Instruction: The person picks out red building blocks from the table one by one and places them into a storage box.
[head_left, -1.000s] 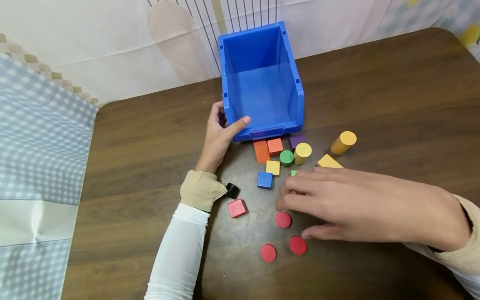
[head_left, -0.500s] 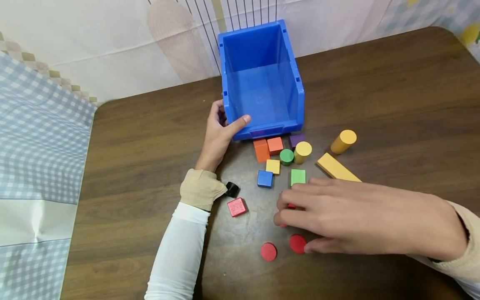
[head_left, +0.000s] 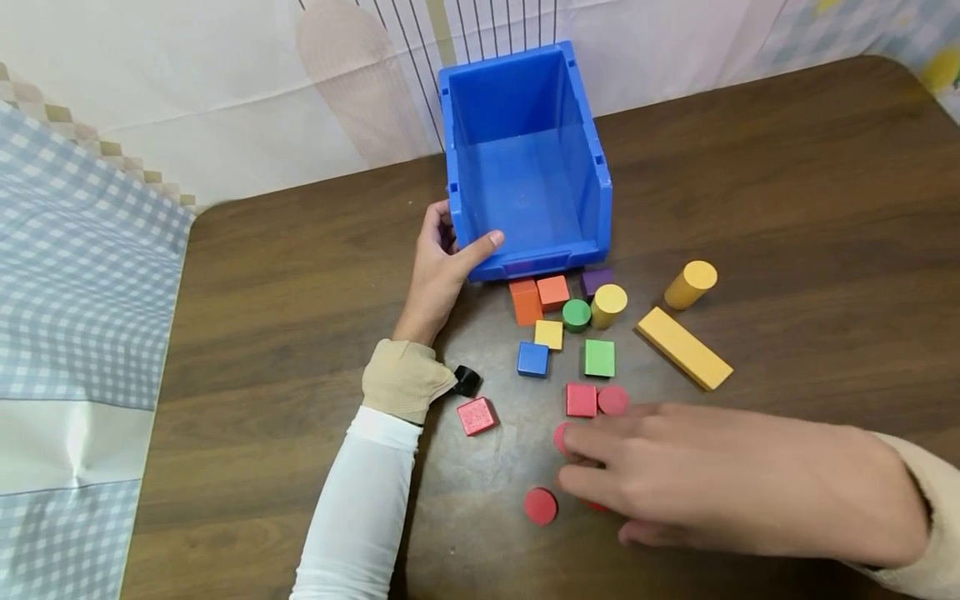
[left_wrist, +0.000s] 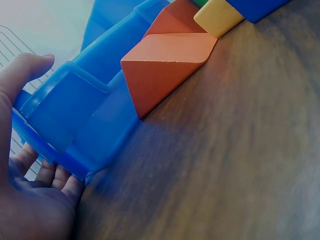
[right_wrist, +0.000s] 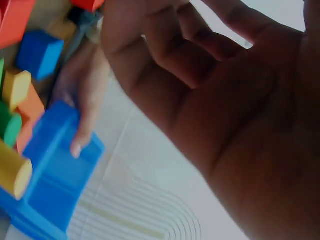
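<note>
My left hand (head_left: pixel 435 275) grips the near left corner of a blue plastic bin (head_left: pixel 525 269), thumb over the rim and fingers along the outside. The left wrist view shows the same hold on the bin (left_wrist: pixel 65 107). Low over the table, my right hand (head_left: pixel 682 479) hovers with loosely bent fingers. Beneath its fingertips, a red disc (head_left: pixel 561 437) is partly covered, and a sliver of another red piece shows below. Two further discs lie uncovered: a red one (head_left: pixel 541 506) to the left and a pinkish-red one (head_left: pixel 613 400) beside a red cube (head_left: pixel 581 400).
Orange blocks (head_left: pixel 527 303), a purple block (head_left: pixel 597 281), a green cylinder (head_left: pixel 577 315) and a yellow cylinder (head_left: pixel 609 305) crowd the bin's front. Nearby are yellow (head_left: pixel 549 335), blue (head_left: pixel 533 360) and green cubes (head_left: pixel 599 358). A yellow bar (head_left: pixel 685 348) lies right; another red cube (head_left: pixel 476 416) sits left.
The right hand has moved toward the near table edge, uncovering the yellow bar, the green cube, a red cube and a red disc. The left hand and bin stay nearly still.
</note>
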